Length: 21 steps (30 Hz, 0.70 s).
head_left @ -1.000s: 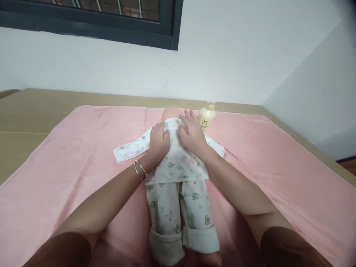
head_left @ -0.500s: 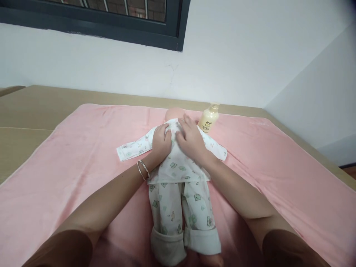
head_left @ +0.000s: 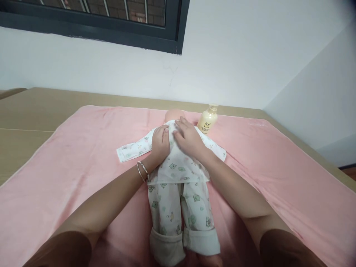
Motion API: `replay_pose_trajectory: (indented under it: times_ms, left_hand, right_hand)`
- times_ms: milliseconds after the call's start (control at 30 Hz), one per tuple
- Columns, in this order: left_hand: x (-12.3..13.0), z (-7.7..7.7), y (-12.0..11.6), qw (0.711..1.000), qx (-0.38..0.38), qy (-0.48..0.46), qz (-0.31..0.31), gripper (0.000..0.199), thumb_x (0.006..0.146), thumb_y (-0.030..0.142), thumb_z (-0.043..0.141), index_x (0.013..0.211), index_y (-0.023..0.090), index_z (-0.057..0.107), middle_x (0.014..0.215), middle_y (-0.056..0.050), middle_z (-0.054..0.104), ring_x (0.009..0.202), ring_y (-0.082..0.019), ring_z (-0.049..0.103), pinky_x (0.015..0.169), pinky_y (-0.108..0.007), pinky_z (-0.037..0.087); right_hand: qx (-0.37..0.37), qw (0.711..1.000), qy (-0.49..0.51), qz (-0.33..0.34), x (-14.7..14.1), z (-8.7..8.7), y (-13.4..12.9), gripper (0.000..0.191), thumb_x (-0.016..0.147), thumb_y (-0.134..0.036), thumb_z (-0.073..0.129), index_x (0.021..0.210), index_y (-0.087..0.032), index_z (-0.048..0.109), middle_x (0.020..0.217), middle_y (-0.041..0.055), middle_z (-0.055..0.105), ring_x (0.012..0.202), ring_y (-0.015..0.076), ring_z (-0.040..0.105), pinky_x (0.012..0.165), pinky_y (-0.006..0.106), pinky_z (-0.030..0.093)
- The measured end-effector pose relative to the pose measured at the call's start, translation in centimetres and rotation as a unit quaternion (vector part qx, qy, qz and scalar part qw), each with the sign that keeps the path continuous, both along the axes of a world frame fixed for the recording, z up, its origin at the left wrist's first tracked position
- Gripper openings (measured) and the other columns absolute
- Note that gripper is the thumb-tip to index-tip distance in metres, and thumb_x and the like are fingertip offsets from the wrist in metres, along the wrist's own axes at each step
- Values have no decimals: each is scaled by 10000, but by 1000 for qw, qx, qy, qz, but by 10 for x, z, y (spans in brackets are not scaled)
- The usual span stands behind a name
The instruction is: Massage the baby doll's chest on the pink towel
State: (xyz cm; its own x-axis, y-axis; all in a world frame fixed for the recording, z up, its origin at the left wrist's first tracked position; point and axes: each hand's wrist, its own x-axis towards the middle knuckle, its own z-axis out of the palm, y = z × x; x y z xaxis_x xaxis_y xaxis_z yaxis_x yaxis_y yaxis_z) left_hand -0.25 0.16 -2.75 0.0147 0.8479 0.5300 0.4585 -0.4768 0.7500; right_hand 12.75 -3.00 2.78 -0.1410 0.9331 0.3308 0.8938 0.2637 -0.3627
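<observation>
A doll [head_left: 174,114] in a white printed top [head_left: 178,168] and matching trousers [head_left: 168,211] with rolled cuffs lies on a pink blanket [head_left: 91,159], its head away from me and its sleeves spread to both sides. My left hand [head_left: 160,144] rests on the left side of the upper top, fingers close together and laid flat. On the right side of the upper top lies my right hand [head_left: 189,138], its fingers stretched out and thumb apart. Neither hand grips anything. The doll's face is not visible.
A pale yellow pump bottle [head_left: 207,119] stands just beyond the right sleeve, near the blanket's far edge. The blanket covers much of a wooden table [head_left: 69,95]. Behind it is a white wall with a dark window frame [head_left: 172,40].
My right hand has shifted slightly left and toward me on the doll's top. My left hand stays at nearly the same place on the cloth. The view has tipped a little.
</observation>
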Motion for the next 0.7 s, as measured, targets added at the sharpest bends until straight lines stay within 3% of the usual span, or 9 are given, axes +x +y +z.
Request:
replay_pose_trajectory:
  times_ms: [100,233,300,400,567,700]
  left_hand:
    - [0,0,1,1000,-5,11,1,421,1003,351,294,1163,173,641,1247,-110,681,1200,-225,600,1104,-423,451]
    - [-2,1,4,1000,-22,21,-6,409,988,322,317,1180,165,643,1269,-114,677,1213,-224,604,1111,-421,453]
    - [-3,3,6,999,-41,24,-7,408,974,319,338,1197,163,641,1287,-115,671,1226,-230,603,1115,-430,451]
    - [-2,13,8,996,-81,22,-9,425,961,350,363,1205,147,646,1312,-125,663,1252,-252,595,1120,-451,445]
    - [22,55,13,993,-95,-49,-47,476,980,406,335,1245,138,625,1390,-127,614,1331,-250,546,1139,-423,436]
    - [59,97,34,974,-146,-63,-158,665,1019,428,59,1327,152,579,1294,-135,670,1239,-241,624,1034,-432,525]
  right_hand:
    - [38,999,-3,-18,2,-3,2,520,975,-285,352,1453,-104,451,1597,159,323,1499,289,261,1216,530,230]
    - [-27,998,-62,-14,2,-9,5,497,1004,-309,325,1441,-131,479,1558,160,396,1458,324,337,1189,560,261]
    - [-48,996,-72,-14,7,-3,5,483,1001,-284,319,1421,-135,505,1524,172,442,1418,334,400,1153,545,330]
    - [-29,998,-41,-32,24,18,3,484,967,-208,313,1374,-92,548,1482,204,480,1363,342,472,1106,509,408]
    - [94,988,63,-108,76,52,10,560,929,-195,305,1457,-66,441,1597,181,310,1496,319,271,1206,548,279]
    - [123,977,66,-163,112,54,26,621,911,-213,330,1511,-53,321,1639,190,181,1534,338,124,1213,614,198]
